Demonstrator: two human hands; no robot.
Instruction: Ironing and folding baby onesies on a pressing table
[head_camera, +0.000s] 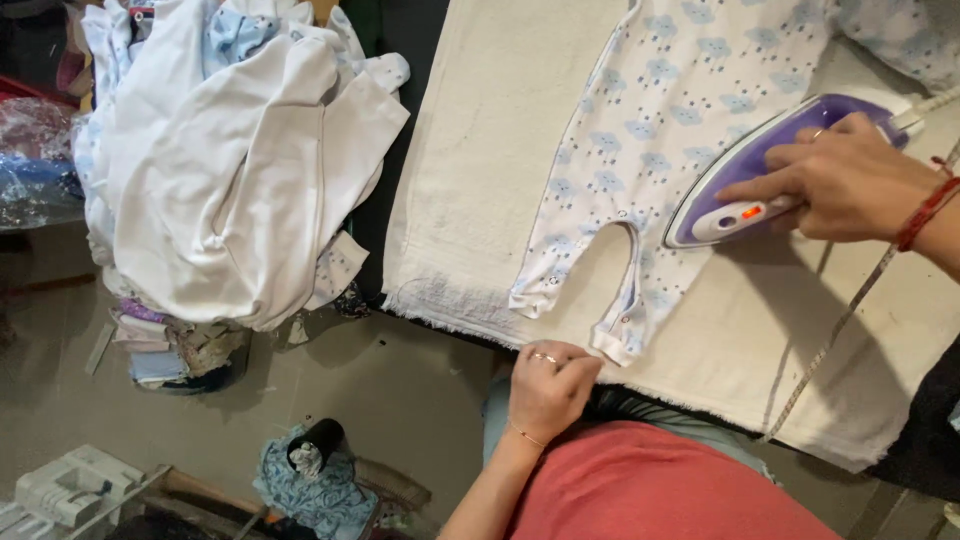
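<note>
A white baby romper with blue cloud prints (640, 130) lies flat on a cream towel (480, 170) that covers the ironing surface. My right hand (845, 180) grips the handle of a purple and white iron (745, 175), which rests on the romper near one leg; its small light glows red. My left hand (548, 385) pinches the cuff of the romper's near leg at the towel's frayed edge. A ring and a thin bracelet show on my left hand, red cords on my right wrist.
A heap of white and pale blue baby clothes (230, 160) is piled at the left. A measuring tape (840, 320) runs across the towel at the right. On the floor below lie a black cup on patterned cloth (318, 445) and a white device (70, 485).
</note>
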